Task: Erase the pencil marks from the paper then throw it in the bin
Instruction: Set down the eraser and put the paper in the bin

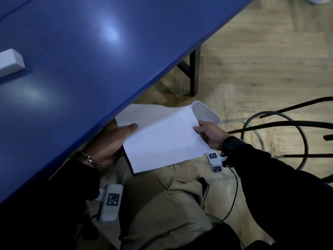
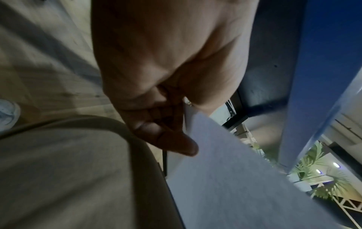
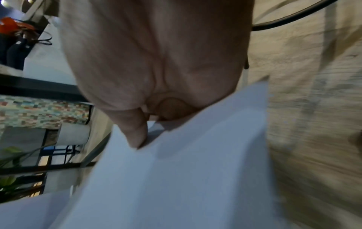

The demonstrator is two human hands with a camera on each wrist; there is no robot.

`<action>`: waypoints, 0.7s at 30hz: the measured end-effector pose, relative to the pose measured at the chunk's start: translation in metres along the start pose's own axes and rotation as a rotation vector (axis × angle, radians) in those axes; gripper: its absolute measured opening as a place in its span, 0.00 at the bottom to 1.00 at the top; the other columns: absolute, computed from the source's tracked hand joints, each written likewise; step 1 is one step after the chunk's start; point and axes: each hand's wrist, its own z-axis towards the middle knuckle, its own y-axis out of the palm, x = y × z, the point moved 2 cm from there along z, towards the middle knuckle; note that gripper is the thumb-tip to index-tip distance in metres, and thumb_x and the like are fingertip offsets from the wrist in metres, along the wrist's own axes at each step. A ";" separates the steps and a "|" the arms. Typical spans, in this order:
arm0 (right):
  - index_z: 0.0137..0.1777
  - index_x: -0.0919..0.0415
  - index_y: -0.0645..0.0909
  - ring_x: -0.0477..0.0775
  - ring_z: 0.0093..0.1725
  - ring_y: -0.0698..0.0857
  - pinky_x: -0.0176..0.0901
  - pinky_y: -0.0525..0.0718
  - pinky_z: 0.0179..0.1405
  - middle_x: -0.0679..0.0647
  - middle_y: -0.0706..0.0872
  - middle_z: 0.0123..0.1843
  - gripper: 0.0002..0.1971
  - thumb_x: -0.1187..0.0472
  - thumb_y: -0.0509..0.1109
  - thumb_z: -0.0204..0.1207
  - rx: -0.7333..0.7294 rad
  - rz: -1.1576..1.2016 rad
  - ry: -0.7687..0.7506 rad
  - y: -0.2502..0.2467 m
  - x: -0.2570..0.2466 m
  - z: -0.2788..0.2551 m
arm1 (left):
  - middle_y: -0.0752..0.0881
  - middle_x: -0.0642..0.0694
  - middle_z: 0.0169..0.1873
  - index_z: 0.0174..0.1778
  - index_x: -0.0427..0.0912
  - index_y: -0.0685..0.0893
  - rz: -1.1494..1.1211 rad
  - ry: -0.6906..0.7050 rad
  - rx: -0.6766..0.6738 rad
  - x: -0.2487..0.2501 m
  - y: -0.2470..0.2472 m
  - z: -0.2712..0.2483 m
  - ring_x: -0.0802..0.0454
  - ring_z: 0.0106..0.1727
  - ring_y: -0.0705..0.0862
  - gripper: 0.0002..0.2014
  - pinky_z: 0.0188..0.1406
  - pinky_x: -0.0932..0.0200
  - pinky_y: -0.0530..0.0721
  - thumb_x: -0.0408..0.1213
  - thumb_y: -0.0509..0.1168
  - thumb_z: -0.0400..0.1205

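A white sheet of paper [image 1: 162, 136] hangs in the air below the edge of the blue table [image 1: 90, 51], above my lap. My left hand [image 1: 115, 139] holds its left edge, thumb on top. My right hand [image 1: 209, 134] pinches its right edge between thumb and fingers. The paper's face looks blank in the head view. A white bin [image 1: 207, 112] stands on the floor just beyond the sheet's far right corner, mostly hidden by it. In the wrist views the paper [image 2: 225, 178] [image 3: 176, 178] fills the lower part, with the left thumb [image 2: 176, 139] and right thumb [image 3: 135, 133] on it.
A white eraser block [image 1: 10, 62] lies on the table at the far left. A black table leg [image 1: 192, 73] stands behind the bin. Black chair legs and a cable [image 1: 270, 123] cross the wooden floor at the right. My beige trousers [image 1: 171, 213] are below the paper.
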 end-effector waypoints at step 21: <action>0.85 0.46 0.66 0.71 0.87 0.60 0.89 0.50 0.76 0.56 0.61 0.89 0.33 0.35 0.40 0.86 0.249 -1.813 -0.232 0.037 0.042 -0.012 | 0.93 0.44 0.62 0.67 0.40 0.87 -0.015 -0.072 -0.010 -0.019 0.017 0.014 0.40 0.63 0.91 0.11 0.68 0.34 0.87 0.34 0.63 0.92</action>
